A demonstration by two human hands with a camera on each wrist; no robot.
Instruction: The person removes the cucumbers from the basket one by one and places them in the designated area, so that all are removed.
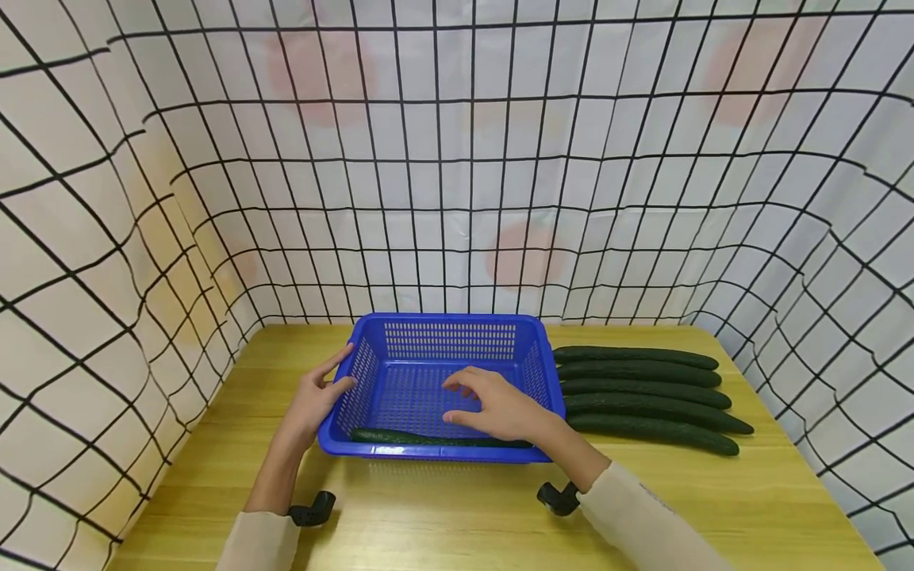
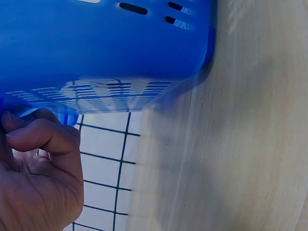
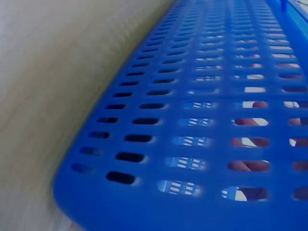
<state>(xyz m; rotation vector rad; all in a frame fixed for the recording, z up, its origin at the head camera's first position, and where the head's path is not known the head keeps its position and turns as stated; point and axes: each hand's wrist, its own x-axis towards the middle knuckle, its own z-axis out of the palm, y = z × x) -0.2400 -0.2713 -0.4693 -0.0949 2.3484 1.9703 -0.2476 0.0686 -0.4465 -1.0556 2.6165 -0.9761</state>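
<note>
A blue plastic basket (image 1: 443,454) with slotted walls stands on the table. My left hand (image 1: 314,403) holds its left rim, thumb on the inner side; in the left wrist view curled fingers (image 2: 50,137) show beside the basket wall (image 2: 110,48). One dark green cucumber (image 1: 417,438) lies inside along the front wall. Above the basket floor hovers my right hand (image 1: 494,406), fingers loosely bent and nothing between them. In the right wrist view, the slotted wall (image 3: 192,98) hides most of that hand.
To the right of the basket, several cucumbers (image 1: 643,388) lie side by side on the wooden table (image 1: 443,515). Black wire grid (image 1: 471,182) over white sheeting encloses the table at the back and both sides. A dark wrist device (image 1: 312,509) sits at each forearm.
</note>
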